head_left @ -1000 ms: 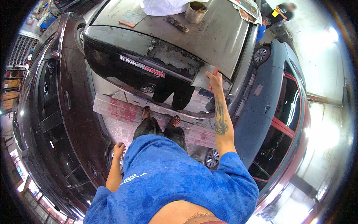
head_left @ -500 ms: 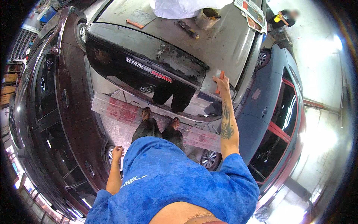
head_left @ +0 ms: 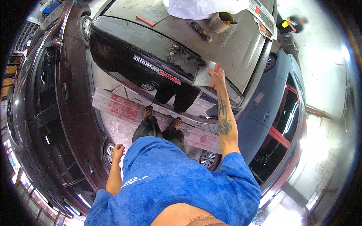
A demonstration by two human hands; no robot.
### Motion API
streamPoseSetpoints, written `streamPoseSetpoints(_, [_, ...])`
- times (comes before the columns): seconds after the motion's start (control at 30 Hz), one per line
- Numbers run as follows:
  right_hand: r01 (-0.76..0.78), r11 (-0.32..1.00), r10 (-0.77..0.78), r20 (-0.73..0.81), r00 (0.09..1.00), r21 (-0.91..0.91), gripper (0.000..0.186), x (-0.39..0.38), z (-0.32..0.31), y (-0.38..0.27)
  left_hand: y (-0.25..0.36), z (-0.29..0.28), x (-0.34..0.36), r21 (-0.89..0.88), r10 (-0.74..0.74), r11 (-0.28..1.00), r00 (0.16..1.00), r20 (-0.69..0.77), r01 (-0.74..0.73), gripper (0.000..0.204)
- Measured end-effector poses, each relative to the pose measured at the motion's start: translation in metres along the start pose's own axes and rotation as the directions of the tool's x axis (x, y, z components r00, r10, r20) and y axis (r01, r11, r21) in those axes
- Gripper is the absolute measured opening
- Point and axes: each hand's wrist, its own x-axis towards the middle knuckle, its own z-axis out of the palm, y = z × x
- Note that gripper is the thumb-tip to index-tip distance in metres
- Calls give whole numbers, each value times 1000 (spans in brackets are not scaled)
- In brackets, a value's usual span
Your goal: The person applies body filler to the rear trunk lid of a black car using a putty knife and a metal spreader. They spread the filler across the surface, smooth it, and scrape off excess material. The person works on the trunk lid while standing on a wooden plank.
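My right hand (head_left: 215, 78) grips a flat metal scraper (head_left: 201, 75) with an orange edge, against the black, patchily coated rear panel (head_left: 117, 45) of the vehicle in front of me. My left hand (head_left: 118, 150) hangs beside my blue shirt, fingers loosely bent and holding nothing. On the grey surface above the panel are a second scraper (head_left: 151, 19) with an orange edge, a dark block-like tool (head_left: 200, 31), a tin of dark material (head_left: 220, 24), a white sheet (head_left: 186, 6) and newspapers (head_left: 260, 17).
I stand barefoot on a paint-stained metal plank (head_left: 113, 109). A dark car (head_left: 71, 113) flanks me on the left, a grey-blue car (head_left: 254, 124) with red masked window frames on the right. Another person (head_left: 292, 24) holds something yellow at upper right.
My right hand and scraper moved to the right, then back leftward over the panel's patchy area. The view has shifted slightly. My left hand stays low.
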Motion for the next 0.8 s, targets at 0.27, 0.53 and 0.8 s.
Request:
streamPoseSetpoints(0.27, [-58, 993, 64, -57, 996, 102, 18, 1, 19, -29, -17, -12, 2, -54, -50, 997, 998, -27, 48, 32])
streamPoseSetpoints(0.53, [-132, 985, 124, -77, 989, -114, 21, 12, 33, -42, -17, -19, 14, -120, -106, 988, 994, -35, 101, 32])
streamPoseSetpoints(0.8, [49, 991, -42, 59, 997, -127, 19, 13, 50, -63, -25, -28, 20, -137, -95, 986, 995, -9, 93, 32])
